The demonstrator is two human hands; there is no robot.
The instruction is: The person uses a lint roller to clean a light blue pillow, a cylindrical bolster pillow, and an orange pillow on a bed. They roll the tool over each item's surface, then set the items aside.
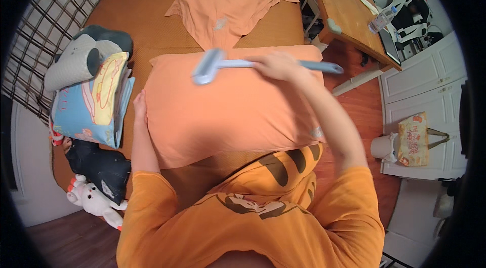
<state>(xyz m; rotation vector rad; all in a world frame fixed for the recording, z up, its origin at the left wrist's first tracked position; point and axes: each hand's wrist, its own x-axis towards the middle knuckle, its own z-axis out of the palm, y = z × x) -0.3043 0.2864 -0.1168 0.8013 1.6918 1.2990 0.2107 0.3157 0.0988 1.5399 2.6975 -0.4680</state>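
An orange pillow (224, 112) lies in front of me on the bed. My right hand (275, 66) grips the grey-blue handle of a lint brush (207, 67), whose wide head is at the pillow's upper left. The brush is blurred, and whether its head touches the cloth I cannot tell. At the pillow's left edge, my left hand (140, 106) holds the side, its fingers partly hidden. Beyond the pillow a loose orange cloth (231, 0), perhaps another pillowcase, is spread with one corner against the pillow's far edge.
To the left are a plush cushion (74, 63), folded printed bedding (87, 108), dark clothing (98, 165) and a white plush toy (95, 201). A wooden desk (347, 21) with a plastic bottle (381, 20) stands at right, near white cabinets (410, 108) and a hanging bag (414, 141).
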